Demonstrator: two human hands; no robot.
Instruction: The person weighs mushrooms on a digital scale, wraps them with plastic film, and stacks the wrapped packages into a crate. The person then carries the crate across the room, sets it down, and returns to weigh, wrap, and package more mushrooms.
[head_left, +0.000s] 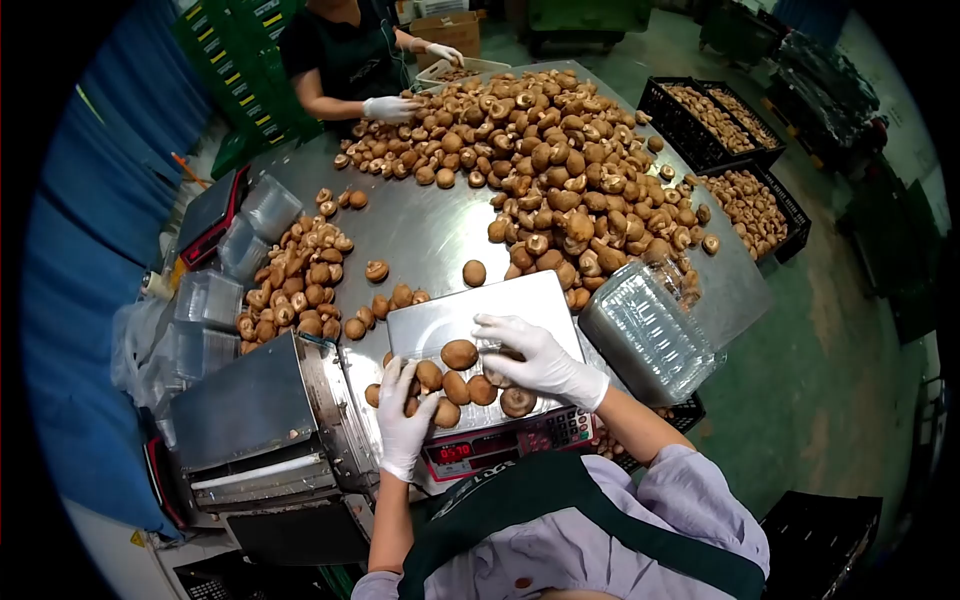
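Note:
A silver platform scale [545, 295] with a red digital display [455, 452] stands in front of me. On its pan lies a group of brown shiitake mushrooms [455, 388], seemingly in a clear plastic tray whose edges are hard to make out. At the group's left side rests my left hand [402, 430], white-gloved, fingers stretched and thumb apart, with mushrooms beside and between them. My right hand [545, 365], also gloved, reaches over from the right with fingers extended; a mushroom shows under it, and I cannot tell whether it is gripped.
A large mushroom heap [560, 170] covers the far metal table [425, 225]; a smaller pile [300, 275] lies left. Clear trays [645, 330] stack at right, others [210, 300] at left. Black crates [790, 205] hold mushrooms. A co-worker's gloved hand [390, 108] touches the heap.

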